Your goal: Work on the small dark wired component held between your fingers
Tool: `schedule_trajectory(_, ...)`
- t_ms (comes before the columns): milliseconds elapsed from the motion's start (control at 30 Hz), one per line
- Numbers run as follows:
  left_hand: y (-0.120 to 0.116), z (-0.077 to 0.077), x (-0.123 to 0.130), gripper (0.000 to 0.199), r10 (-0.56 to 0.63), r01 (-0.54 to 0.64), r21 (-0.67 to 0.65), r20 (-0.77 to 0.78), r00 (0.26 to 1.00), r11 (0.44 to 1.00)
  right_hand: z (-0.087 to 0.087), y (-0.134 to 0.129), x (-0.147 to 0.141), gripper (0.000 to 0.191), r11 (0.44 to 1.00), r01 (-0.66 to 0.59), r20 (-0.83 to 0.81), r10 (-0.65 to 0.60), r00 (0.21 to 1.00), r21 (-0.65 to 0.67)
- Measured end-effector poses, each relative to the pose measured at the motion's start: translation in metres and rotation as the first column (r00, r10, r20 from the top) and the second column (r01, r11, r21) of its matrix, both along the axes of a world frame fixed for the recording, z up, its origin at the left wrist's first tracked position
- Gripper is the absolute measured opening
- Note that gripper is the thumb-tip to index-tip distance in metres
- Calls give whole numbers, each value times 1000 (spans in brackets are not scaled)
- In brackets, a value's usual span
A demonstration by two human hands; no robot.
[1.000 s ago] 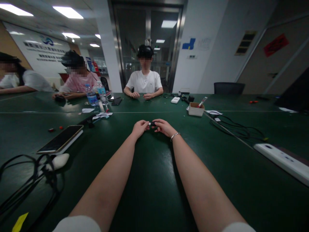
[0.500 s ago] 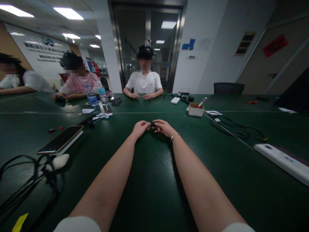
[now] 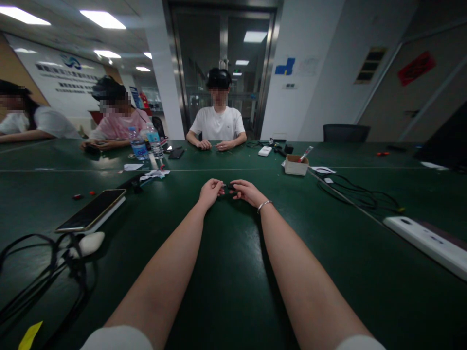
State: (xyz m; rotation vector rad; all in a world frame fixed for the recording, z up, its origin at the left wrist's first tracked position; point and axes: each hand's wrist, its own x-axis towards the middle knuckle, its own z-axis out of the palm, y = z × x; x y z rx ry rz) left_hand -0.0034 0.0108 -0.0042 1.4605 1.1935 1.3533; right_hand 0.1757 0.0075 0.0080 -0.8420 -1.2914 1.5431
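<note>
Both arms reach forward over the dark green table (image 3: 233, 272). My left hand (image 3: 211, 193) is closed in a pinch, with a small greyish tip (image 3: 224, 185) showing at its fingertips. Facing it, my right hand (image 3: 248, 192) pinches a small black piece (image 3: 231, 186) between thumb and forefinger, its other fingers curled loosely below. A narrow gap separates the two small pieces. They are too small to name, and fingers cover much of each. A silver bracelet (image 3: 264, 206) circles my right wrist.
To the left are a phone (image 3: 93, 210) on a white block, black cables (image 3: 32, 272) and two bottles (image 3: 155, 142). A small box (image 3: 296, 166) with a pen, more cables (image 3: 359, 192) and a white power strip (image 3: 423, 243) are right. Across sits a person (image 3: 219, 124); two others are left.
My left hand has drawn slightly left, widening the gap between the two small pieces. My right hand has stayed nearly in place.
</note>
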Motion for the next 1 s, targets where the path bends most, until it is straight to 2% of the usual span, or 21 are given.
schedule_trajectory(67, 0, 1, 0, 20, 32, -32, 10, 56, 998, 999, 1, -1, 0, 16, 1000, 3, -3, -3, 1000, -2)
schedule_trajectory(167, -1, 3, 1, 21, 16, -16, 4, 92, 996, 1000, 0, -2, 0, 17, 1000, -11, 2, 10, 1000, 5)
schedule_trajectory(433, -4, 3, 0, 23, -84, 84, -13, 12, 996, 996, -4, 1, 1, 17, 998, -50, 19, 49, 999, 47)
schedule_trajectory(667, -5, 6, 0, 20, -81, 83, -59, 30, 996, 995, -3, 0, 2, 17, 998, -43, 29, 42, 999, 55)
schedule_trajectory(833, -7, 9, 1, 26, -86, 89, -111, 33, 996, 990, -2, -1, 1, 16, 998, -38, 43, 36, 998, 56)
schedule_trajectory(1000, -6, 8, 2, 29, -76, 69, -117, -59, 995, 991, -2, -1, 1, 17, 998, -36, 44, 34, 998, 58)
